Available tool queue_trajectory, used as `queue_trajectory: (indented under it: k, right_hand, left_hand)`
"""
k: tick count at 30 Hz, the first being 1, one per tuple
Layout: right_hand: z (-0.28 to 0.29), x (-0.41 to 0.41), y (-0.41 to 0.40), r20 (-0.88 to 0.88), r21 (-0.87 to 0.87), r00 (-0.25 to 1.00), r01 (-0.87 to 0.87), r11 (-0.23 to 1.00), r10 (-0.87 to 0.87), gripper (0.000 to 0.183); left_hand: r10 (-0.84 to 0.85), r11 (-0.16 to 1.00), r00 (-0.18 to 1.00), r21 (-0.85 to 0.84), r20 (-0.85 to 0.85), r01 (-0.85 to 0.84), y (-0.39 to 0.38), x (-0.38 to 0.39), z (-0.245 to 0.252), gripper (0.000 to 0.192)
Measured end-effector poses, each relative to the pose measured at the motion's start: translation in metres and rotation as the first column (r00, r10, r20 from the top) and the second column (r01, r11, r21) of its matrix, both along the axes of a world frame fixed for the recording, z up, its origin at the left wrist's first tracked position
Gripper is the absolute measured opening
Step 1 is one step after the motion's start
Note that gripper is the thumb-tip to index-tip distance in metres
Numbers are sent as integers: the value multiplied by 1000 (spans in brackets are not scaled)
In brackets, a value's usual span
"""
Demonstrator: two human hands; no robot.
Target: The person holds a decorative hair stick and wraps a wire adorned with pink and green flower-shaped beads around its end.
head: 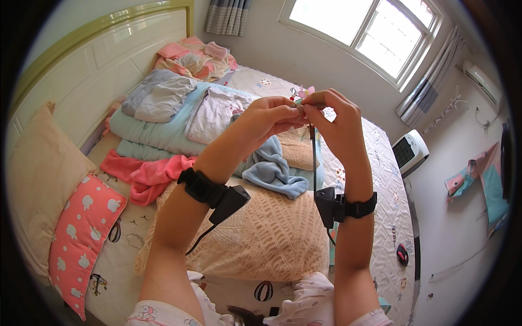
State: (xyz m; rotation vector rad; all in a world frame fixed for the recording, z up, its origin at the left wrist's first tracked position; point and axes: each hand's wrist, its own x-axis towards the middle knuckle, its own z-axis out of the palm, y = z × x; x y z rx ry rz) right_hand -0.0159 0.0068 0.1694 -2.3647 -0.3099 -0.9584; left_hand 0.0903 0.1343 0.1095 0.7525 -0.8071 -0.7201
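My left hand (274, 113) and my right hand (337, 116) meet at the upper middle of the view, raised over the bed. Between their fingertips they pinch a small flower ornament (305, 92) with pink petals and a red bead. Fine gold-coloured parts show near the thumbs, but the fingers cover most of the piece. A thin dark rod (313, 159) points down from beneath the fingers; whether it joins the ornament cannot be made out. Each forearm wears a black strap (202, 188) with a small black device on it.
Below the hands lies a beige textured blanket (261, 232). Beyond it are a blue fleece cloth (271, 167), a folded light-blue quilt (163, 130) and a coral cloth (151, 175). Pillows (87, 240) lie left, by the headboard (122, 49). A white appliance (410, 153) stands right of the bed.
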Motion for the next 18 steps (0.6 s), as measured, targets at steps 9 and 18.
queue_trajectory:
  k: [9, 18]
  right_hand:
    - [0, -1, 0, 16, -123, 996, 84, 989, -83, 9]
    - [-3, -2, -6, -2, -187, 996, 88, 978, -90, 12]
  left_hand:
    - [9, 998, 996, -55, 91, -4, -3, 5, -8, 7]
    - [116, 991, 899, 12, 423, -134, 6, 1, -3, 5]
